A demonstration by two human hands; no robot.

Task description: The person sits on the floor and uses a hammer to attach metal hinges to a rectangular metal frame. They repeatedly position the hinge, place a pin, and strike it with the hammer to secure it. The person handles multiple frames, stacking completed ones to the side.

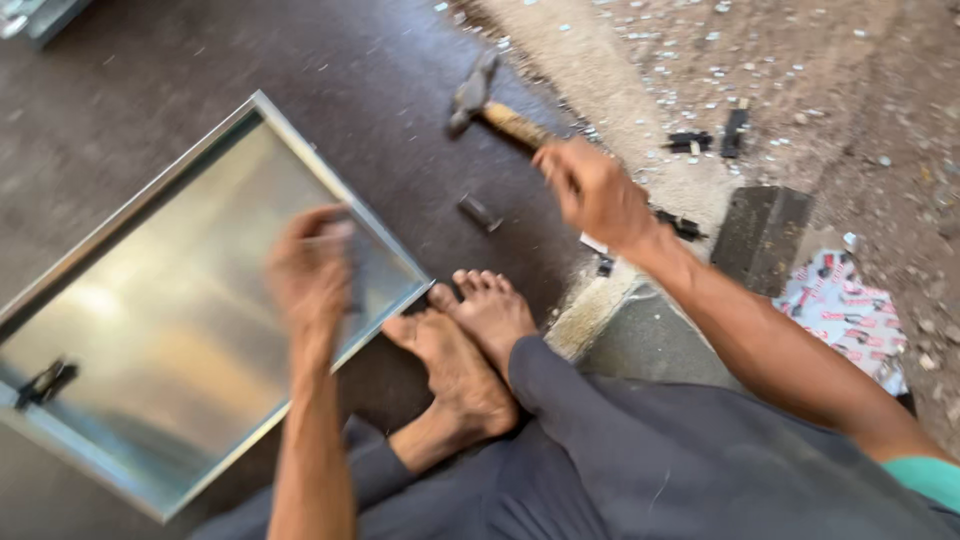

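Wooden-handled hammer [490,108] gripped in right hand [597,192].

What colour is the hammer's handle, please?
Light wooden tan, seen in the head view: hammer in the right hand.

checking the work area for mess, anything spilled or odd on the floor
Yes: small pale chips are scattered over the dirt floor past the hammer, and the bare feet rest close beside the metal frame.
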